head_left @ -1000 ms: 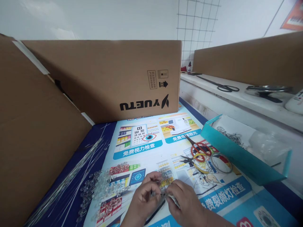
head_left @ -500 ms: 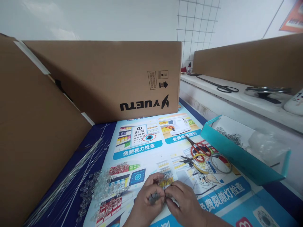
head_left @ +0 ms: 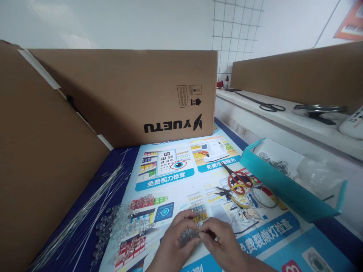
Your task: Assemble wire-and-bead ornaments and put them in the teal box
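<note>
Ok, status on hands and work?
Left hand, right hand close together, grip unclear. Thin wires just beyond them. Red-handled scissors farther off, clear of both hands.

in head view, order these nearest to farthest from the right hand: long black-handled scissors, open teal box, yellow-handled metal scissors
1. Yellow-handled metal scissors: just beyond the right hand.
2. Open teal box: to the right.
3. Long black-handled scissors: farthest, on white ledge.

L hand (head_left: 176,241) + R hand (head_left: 222,240) — fingertips v. close, nr thin wiry bits (head_left: 200,212) — over printed sheet (head_left: 198,184); clear beads (head_left: 133,223) L.
</note>
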`<state>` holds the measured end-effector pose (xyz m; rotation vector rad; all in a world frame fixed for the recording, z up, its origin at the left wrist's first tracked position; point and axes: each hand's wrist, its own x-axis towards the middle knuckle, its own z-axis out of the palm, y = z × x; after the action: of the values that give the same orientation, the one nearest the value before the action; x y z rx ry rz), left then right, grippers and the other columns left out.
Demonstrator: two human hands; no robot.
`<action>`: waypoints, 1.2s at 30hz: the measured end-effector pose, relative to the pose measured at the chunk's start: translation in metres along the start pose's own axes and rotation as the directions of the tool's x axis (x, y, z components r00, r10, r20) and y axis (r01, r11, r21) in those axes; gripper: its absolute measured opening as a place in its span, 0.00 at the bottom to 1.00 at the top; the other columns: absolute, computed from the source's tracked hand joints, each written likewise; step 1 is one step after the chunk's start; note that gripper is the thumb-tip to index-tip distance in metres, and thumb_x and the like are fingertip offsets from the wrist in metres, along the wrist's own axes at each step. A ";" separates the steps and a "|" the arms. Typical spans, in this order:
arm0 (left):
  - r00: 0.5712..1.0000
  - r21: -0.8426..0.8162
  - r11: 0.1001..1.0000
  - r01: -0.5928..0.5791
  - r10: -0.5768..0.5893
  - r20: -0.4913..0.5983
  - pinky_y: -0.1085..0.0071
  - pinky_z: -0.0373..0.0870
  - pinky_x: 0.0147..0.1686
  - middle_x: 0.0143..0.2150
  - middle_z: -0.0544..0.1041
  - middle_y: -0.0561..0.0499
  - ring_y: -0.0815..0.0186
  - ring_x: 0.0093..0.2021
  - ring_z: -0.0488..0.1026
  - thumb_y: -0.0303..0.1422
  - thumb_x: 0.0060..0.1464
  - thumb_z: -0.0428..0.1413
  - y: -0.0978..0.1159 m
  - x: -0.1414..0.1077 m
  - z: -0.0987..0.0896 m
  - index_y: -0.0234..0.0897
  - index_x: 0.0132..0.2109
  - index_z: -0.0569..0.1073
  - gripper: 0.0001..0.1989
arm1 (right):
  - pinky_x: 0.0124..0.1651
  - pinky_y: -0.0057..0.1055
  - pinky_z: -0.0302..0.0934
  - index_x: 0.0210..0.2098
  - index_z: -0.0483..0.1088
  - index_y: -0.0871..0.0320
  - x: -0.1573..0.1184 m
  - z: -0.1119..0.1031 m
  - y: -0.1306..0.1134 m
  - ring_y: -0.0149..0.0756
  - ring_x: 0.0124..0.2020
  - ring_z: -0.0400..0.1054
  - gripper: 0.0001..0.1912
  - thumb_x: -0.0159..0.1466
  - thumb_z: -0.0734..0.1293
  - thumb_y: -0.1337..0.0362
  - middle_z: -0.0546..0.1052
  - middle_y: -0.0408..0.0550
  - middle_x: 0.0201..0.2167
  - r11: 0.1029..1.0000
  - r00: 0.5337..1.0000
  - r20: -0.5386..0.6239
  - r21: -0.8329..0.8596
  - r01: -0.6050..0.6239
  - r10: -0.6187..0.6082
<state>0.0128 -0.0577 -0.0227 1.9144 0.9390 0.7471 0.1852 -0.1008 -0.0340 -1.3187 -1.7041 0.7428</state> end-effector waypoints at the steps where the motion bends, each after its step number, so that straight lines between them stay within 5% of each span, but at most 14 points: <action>1: 1.000 0.042 0.999 -0.008 0.008 0.002 0.58 0.62 0.53 0.51 0.67 0.43 0.57 0.55 0.65 0.22 0.48 0.55 -0.002 -0.001 0.001 0.40 0.38 0.71 0.10 | 0.28 0.24 0.55 0.30 0.68 0.57 0.000 -0.001 -0.001 0.29 0.23 0.62 0.04 0.60 0.61 0.68 0.69 0.41 0.24 1.000 1.000 0.008 0.025 -0.012 0.011; 7: 0.994 0.199 0.975 -0.103 0.105 -0.002 0.59 0.64 0.53 0.52 0.66 0.44 0.59 0.55 0.64 0.17 0.46 0.52 -0.008 -0.004 0.007 0.42 0.43 0.71 0.19 | 0.28 0.24 0.56 0.28 0.67 0.57 0.001 -0.005 -0.007 0.29 0.24 0.62 0.06 0.61 0.60 0.68 0.69 0.41 0.23 0.998 0.998 0.037 0.032 -0.049 0.047; 16: 0.980 0.367 0.915 -0.169 0.195 -0.035 0.59 0.67 0.46 0.46 0.71 0.45 0.57 0.49 0.66 0.20 0.49 0.53 0.005 -0.001 0.011 0.40 0.37 0.74 0.12 | 0.29 0.27 0.58 0.28 0.68 0.57 -0.003 -0.005 -0.016 0.33 0.26 0.64 0.08 0.61 0.59 0.70 0.68 0.46 0.25 0.950 0.977 -0.001 -0.232 0.208 -0.214; 22: 0.964 0.222 0.950 -0.220 0.177 0.197 0.66 0.67 0.44 0.44 0.69 0.46 0.60 0.46 0.66 0.24 0.54 0.54 0.021 0.002 -0.014 0.41 0.46 0.72 0.13 | 0.28 0.24 0.58 0.27 0.65 0.57 0.001 -0.012 -0.020 0.30 0.25 0.64 0.07 0.61 0.59 0.69 0.68 0.42 0.23 0.999 1.000 -0.029 -0.042 -0.012 0.011; 26: 0.951 0.154 0.964 -0.218 0.174 0.257 0.67 0.65 0.46 0.45 0.69 0.45 0.61 0.47 0.65 0.26 0.58 0.51 0.030 0.005 -0.027 0.40 0.46 0.72 0.10 | 0.29 0.24 0.57 0.28 0.66 0.57 0.002 -0.012 -0.015 0.29 0.25 0.63 0.06 0.61 0.59 0.67 0.68 0.41 0.24 0.999 0.999 0.001 -0.016 -0.046 0.046; 36: 0.943 0.491 0.811 -0.318 0.216 0.255 0.66 0.68 0.39 0.44 0.71 0.46 0.60 0.43 0.66 0.26 0.57 0.51 0.016 0.000 -0.017 0.42 0.49 0.69 0.13 | 0.27 0.24 0.57 0.27 0.65 0.57 0.000 -0.008 -0.015 0.30 0.23 0.62 0.08 0.61 0.59 0.65 0.67 0.41 0.22 0.996 0.995 0.044 0.006 -0.094 0.093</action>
<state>0.0052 -0.0562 -0.0006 2.5980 0.8147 0.4745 0.1851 -0.1052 -0.0173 -1.3941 -1.6813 0.8370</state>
